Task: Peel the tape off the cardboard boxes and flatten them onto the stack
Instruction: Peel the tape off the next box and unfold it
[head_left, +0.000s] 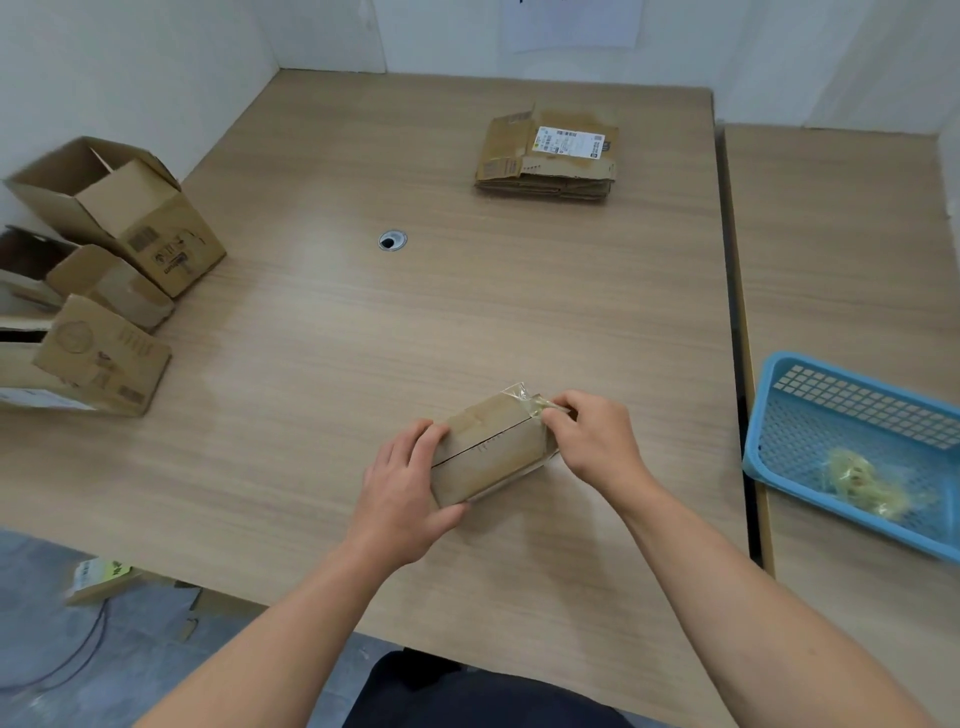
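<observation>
Tape (521, 397), clear and crumpled, is standing up off the far right corner of a small cardboard box (488, 452), which is lying on the wooden table (363, 338) close in front of the person. The right hand (592, 441) is pinching that loose tape between thumb and fingertips. The left hand (405, 493) is gripping the box's left end, fingers curling over the top edge and thumb lying along the near side. A dark seam is running across the box's top; faint marks beside it are too small to read.

Farther back, the stack (545, 176) of flattened boxes is lying on the same table, well apart from the hands. Its top sheet is carrying a white shipping label (569, 143) with barcodes and a square code; the text is not legible. Three open boxes (119, 213) are crowding the table's left edge, showing barcodes and printed handling symbols, with wording too blurred to make out.

On the adjoining table at the right, a blue plastic basket (852, 397) is holding a yellowish wad of used tape (862, 483).
</observation>
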